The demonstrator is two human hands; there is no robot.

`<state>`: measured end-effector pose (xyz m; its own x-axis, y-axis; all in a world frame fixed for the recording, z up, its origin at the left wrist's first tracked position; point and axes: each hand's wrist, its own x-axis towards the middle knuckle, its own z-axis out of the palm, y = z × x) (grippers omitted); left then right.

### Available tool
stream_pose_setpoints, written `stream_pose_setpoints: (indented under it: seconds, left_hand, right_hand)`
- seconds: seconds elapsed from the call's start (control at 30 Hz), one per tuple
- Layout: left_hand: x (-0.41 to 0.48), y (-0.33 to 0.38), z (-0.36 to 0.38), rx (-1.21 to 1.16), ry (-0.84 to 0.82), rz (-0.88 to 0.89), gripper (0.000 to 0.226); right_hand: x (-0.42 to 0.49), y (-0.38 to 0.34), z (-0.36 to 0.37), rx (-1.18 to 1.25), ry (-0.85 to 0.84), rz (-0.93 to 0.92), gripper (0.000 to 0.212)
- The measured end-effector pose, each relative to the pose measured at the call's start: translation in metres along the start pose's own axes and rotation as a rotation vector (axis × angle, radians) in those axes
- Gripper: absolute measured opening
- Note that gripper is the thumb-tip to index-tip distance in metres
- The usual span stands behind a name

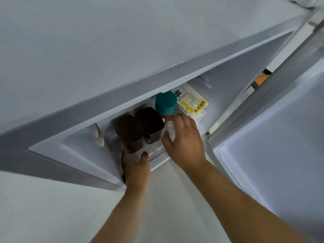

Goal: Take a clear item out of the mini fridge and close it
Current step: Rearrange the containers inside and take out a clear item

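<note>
I look down into the open mini fridge [228, 81]. Two clear containers with dark brown lids stand side by side inside, one on the left [128, 132] and one on the right [150, 124]. My left hand [135, 165] grips the lower part of the left one between thumb and fingers. Just right of them stands a small clear item [170, 129], and my right hand [184, 141] is wrapped around it, thumb in front and fingers behind. A jar with a teal lid [165, 102] stands directly behind that item.
A white bread package with a yellow label [192, 104] lies at the back right of the shelf. The fridge door [273, 137] hangs open on the right. The fridge's grey top [105, 50] overhangs the compartment. Pale floor [52, 216] lies below.
</note>
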<state>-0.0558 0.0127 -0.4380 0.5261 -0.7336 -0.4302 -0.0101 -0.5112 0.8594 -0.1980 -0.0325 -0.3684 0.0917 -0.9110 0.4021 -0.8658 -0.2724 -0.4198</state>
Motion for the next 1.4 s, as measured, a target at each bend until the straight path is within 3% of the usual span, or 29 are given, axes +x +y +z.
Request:
stream_pose_setpoints:
  seconds: [0.07,0.1,0.17,0.27,0.33,0.4,0.5,0.63,0.73,0.97,1.17,1.3,1.4]
  left_hand:
    - [-0.005,0.000,0.002,0.054,-0.011,-0.069,0.056]
    - [-0.008,0.000,0.003,0.075,-0.046,-0.078,0.044]
    - [-0.011,-0.003,0.001,0.190,-0.148,0.066,0.020]
    - [-0.012,0.010,-0.002,0.442,-0.252,0.302,0.026]
    - [-0.008,0.019,0.001,0.594,-0.266,0.418,0.035]
    - [-0.003,0.025,0.003,0.734,-0.266,0.538,0.043]
    - [0.008,0.028,0.014,0.957,-0.272,0.690,0.066]
    - [0.035,0.043,0.044,1.220,-0.354,0.662,0.092]
    - [0.060,0.056,0.059,1.358,-0.385,0.572,0.103]
    - [0.078,0.052,0.083,1.419,-0.436,0.627,0.091]
    - [0.081,0.047,0.080,1.547,-0.435,0.607,0.100]
    - [0.063,0.046,0.070,1.571,-0.383,0.711,0.077]
    - [0.030,0.040,0.054,1.616,-0.377,0.818,0.081]
  right_hand:
    - [0.009,0.022,-0.004,-0.073,-0.101,0.145,0.053]
    - [0.016,0.029,-0.001,-0.116,-0.187,0.190,0.059]
    - [0.032,0.033,0.007,-0.158,-0.330,0.172,0.068]
    - [0.044,0.030,0.018,-0.175,-0.478,0.048,0.070]
    - [0.041,0.025,0.014,-0.167,-0.448,0.013,0.067]
    - [0.023,0.024,0.001,-0.147,-0.317,-0.004,0.064]
    - [-0.027,0.029,-0.025,-0.077,-0.146,0.098,0.063]
    - [-0.077,0.038,-0.042,0.026,-0.160,0.339,0.063]
    - [-0.091,0.037,-0.043,0.041,-0.196,0.365,0.061]
    - [-0.133,0.045,-0.064,0.004,-0.246,0.373,0.061]
    - [-0.160,0.045,-0.084,-0.002,-0.268,0.373,0.062]
    - [-0.181,0.042,-0.093,-0.035,-0.275,0.347,0.065]
    - [-0.191,0.041,-0.101,-0.076,-0.297,0.379,0.067]
